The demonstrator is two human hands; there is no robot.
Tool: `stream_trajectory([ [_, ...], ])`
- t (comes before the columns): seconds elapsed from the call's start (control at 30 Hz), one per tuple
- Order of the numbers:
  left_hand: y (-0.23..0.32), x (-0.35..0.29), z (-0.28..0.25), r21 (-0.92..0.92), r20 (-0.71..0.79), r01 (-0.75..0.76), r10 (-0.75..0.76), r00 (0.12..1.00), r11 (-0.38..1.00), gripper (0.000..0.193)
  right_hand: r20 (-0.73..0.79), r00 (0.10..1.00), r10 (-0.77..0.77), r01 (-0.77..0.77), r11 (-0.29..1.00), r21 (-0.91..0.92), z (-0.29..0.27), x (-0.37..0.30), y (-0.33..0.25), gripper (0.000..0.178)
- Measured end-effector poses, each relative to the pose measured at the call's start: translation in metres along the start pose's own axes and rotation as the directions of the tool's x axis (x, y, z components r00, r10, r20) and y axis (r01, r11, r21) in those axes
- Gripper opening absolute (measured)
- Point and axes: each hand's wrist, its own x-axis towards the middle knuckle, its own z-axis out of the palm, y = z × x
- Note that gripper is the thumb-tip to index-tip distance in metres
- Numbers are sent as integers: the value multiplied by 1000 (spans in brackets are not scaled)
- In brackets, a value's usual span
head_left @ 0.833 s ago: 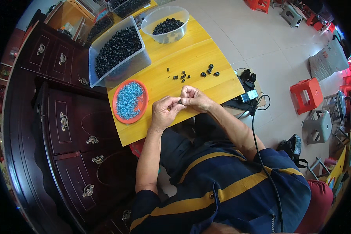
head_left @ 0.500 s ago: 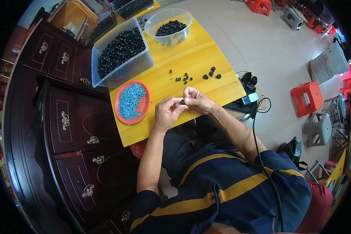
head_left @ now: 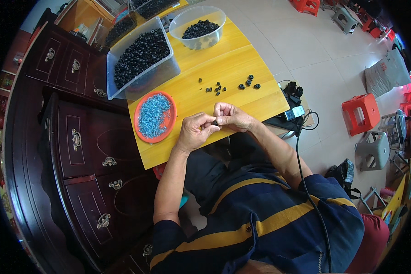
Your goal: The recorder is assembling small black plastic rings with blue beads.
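Over the near edge of the yellow table (head_left: 187,98), my left hand (head_left: 195,132) and my right hand (head_left: 234,118) meet at the fingertips. Both pinch one small black round part (head_left: 216,122), mostly covered by the fingers. Beyond my hands several small black pieces (head_left: 218,88) lie loose on the wood, and to their right sits a group of larger black ring-shaped parts (head_left: 249,83). To the left of my left hand, an orange-red plate (head_left: 171,119) holds a heap of tiny blue and clear pieces (head_left: 151,116).
A clear rectangular bin (head_left: 162,77) full of black parts stands at the far left of the table. Beside it is a round clear tub (head_left: 210,44) with more. Dark wooden drawers (head_left: 91,137) border the left. A black cable (head_left: 299,160) crosses my right arm; stools (head_left: 360,114) stand on the floor.
My hands stay together at nearly the same spot, with the black part turned slightly and more covered by the fingers. My left elbow has shifted a little outward. The view has tilted slightly.
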Motion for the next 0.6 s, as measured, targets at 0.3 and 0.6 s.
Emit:
stream_trajectory([
  [0.3, -12, -8, 11, -77, -116, 6, -15, 993, 997, 23, -4, 1000, 8, -7, 998, 60, 8, 5, -2, 18],
  [0.6, 4, -5, 23, 532, -316, -175, 386, 867, 828, 20, -71, 997, -25, 37, 986, 164, -3, 6, 10, 26],
])
